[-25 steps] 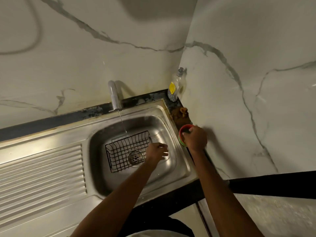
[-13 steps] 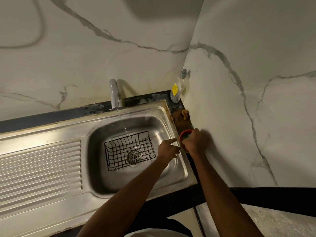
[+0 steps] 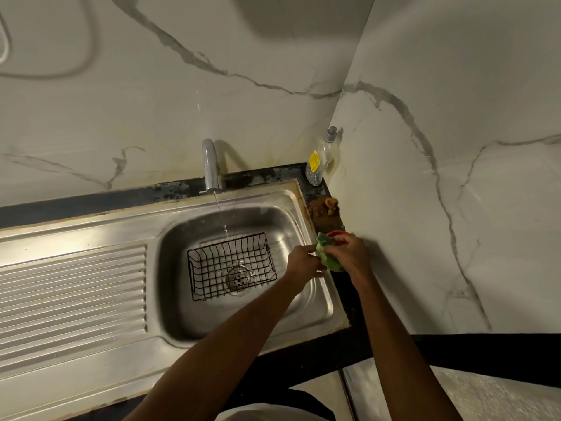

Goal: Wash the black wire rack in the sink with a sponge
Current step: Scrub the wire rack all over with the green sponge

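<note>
Black wire rack [image 3: 232,265]; green sponge [image 3: 327,256]; steel-grey sink [image 3: 318,305]; yellow-labelled bottle [image 3: 318,161]; white grey-veined marble wall [image 3: 151,101].

The sink [image 3: 306,302] is brushed stainless steel, its ribbed drainboard [image 3: 73,287] catching a dull sheen. The wire rack [image 3: 232,265] is thin matt black metal. The walls [image 3: 151,101] are smooth veined marble (slightly glossy). The tap [image 3: 211,164] is polished chrome.

The black wire rack [image 3: 232,266] sits upright on the bottom of the steel sink [image 3: 315,302], over the drain. At its 3 o'clock, above the sink's rim, a crumpled green sponge [image 3: 327,256] is held up
</note>
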Motion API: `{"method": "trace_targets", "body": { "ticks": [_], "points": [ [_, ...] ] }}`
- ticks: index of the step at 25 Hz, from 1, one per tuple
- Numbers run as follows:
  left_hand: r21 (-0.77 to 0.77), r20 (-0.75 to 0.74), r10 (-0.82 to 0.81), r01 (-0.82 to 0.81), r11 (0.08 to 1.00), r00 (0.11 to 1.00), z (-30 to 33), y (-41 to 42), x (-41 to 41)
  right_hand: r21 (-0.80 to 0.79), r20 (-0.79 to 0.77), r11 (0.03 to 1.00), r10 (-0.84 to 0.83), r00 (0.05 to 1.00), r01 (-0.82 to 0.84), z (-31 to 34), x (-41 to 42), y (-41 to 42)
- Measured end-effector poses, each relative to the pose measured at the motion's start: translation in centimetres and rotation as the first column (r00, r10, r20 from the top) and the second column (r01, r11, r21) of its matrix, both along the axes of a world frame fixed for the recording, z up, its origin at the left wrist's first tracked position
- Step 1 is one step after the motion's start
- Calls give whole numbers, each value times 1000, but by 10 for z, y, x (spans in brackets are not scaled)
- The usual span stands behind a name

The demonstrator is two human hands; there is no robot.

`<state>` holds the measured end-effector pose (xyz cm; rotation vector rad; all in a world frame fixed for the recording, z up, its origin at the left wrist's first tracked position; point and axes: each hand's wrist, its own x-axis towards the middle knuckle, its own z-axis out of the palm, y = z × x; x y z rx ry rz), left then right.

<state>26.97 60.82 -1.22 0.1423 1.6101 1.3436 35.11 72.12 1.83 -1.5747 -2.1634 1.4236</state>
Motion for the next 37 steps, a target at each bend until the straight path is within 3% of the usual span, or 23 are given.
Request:
{"method": "trace_targets", "body": {
  "ticks": [7, 9, 14, 19, 23, 28, 31, 34, 37],
  "points": [
    [-26, 91, 76, -74, 997, 993, 1, -7, -3, -21, -38, 993, -113, 993, 113, 2, -4, 0],
    [-68, 98, 111, -104, 992, 989, -4, -17, -8, -5, -123, 991, -135, 983, 135, 7, -8, 0],
    [-184, 0, 337, -331, 926, 942, -45, -84, -42, -384, -417, 918, -265, 869, 96, 13, -32, -27],
    [-309, 125, 616, -560, 769, 777, -91, -144, -94, -579, -427, 815, -287, 858, -16, -10, -59, -73],
    [-290, 261, 705, -643, 709, 660, -113, -152, -133, -590, -433, 801, -209, 877, -100, -16, -77, -94],
    [-376, 449, 795, -721, 582, 408, -144, -145, -172, -537, -401, 836, -134, 906, -114, -30, -97, -95],
    [-418, 543, 801, -745, 520, 254, -157, -143, -183, -531, -327, 846, -149, 933, -51, -43, -102, -90],
    [-417, 594, 777, -745, 520, 210, -159, -136, -196, -509, -283, 861, -139, 949, -26, -50, -102, -87],
    [-435, 681, 726, -744, 507, 97, -157, -134, -204, -478, -248, 877, -86, 965, -45, -51, -105, -87]
  ]
}}
